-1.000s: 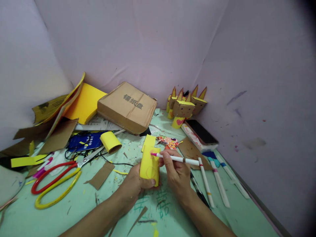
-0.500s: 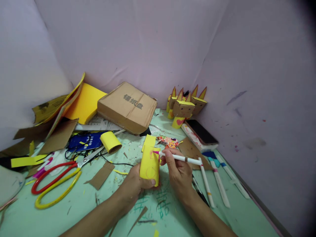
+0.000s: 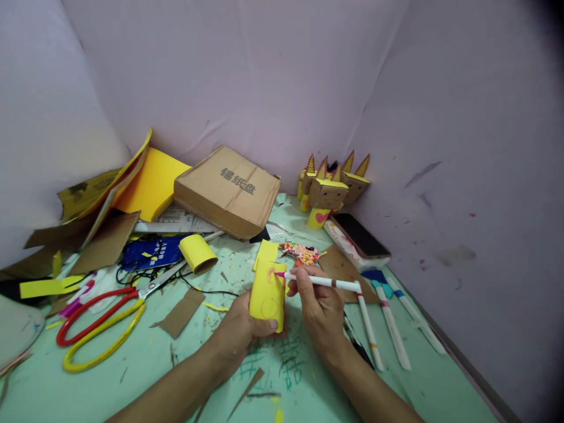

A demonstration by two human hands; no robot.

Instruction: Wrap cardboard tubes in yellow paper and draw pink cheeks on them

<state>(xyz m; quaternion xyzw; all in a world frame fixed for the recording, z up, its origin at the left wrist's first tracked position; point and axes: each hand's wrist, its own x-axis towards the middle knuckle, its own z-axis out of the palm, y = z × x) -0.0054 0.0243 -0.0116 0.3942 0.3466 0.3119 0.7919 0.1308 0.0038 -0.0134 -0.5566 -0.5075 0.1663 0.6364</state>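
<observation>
My left hand (image 3: 242, 329) is wrapped round the lower part of a yellow paper tube (image 3: 267, 296), its thumb lying across the bottom of the front. Faint pinkish lines and a circle show on the yellow surface. Pinched in my right hand (image 3: 319, 305) is a white marker (image 3: 326, 282), whose pink tip touches the tube near its upper right edge. A yellow strip (image 3: 267, 252) lies just behind the tube. Another short yellow tube (image 3: 198, 254) rests on its side to the left.
Scissors (image 3: 103, 326) with red and yellow handles lie left, beside cardboard scraps. A cardboard box (image 3: 227, 191) stands behind. Yellow-and-brown paper figures (image 3: 328, 191), a phone (image 3: 361, 235) and white markers (image 3: 391, 326) are on the right of the green table cover (image 3: 145, 388).
The marker tip has shifted very slightly on the tube, and the pinkish lines near it look a little denser. Both hands keep their hold.
</observation>
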